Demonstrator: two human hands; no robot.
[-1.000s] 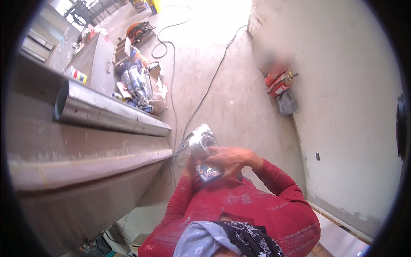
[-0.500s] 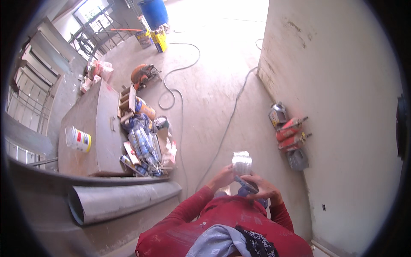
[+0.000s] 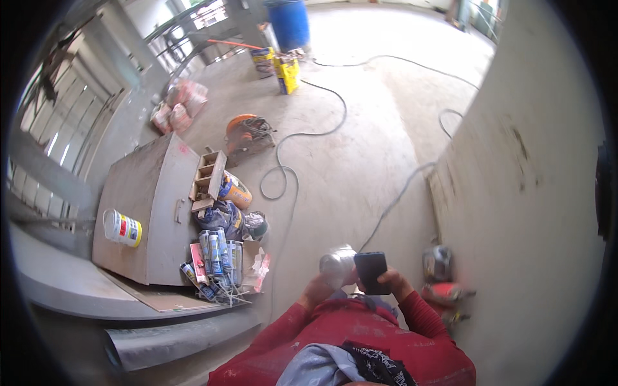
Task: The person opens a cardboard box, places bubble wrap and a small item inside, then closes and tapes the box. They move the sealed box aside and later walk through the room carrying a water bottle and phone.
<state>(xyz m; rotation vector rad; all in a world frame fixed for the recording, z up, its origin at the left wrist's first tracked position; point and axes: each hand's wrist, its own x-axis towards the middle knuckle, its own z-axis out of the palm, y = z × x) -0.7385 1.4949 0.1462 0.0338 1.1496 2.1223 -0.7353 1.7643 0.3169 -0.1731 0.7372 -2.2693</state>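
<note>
My left hand [image 3: 315, 289] is closed around a shiny silver cylinder [image 3: 337, 262], blurred, which looks like a roll of foil. Close beside it, my right hand [image 3: 394, 282] grips a dark smartphone [image 3: 371, 273], held upright in front of my body with the thumb along its right edge. The fingers behind the phone are hidden. Phone and silver cylinder are side by side, almost touching.
To the left, a grey metal chest [image 3: 145, 212] bears a white bucket [image 3: 122, 228], with sealant tubes [image 3: 215, 254] beside it. A pipe [image 3: 183, 341] lies nearer. Grey cable [image 3: 283, 168] winds across the floor. Red canisters [image 3: 444, 293] stand by the right wall [image 3: 515, 212].
My right hand has turned the phone from a tilted, edge-on position to upright. The silver cylinder has shifted left of it. The whole view has swung left and up.
</note>
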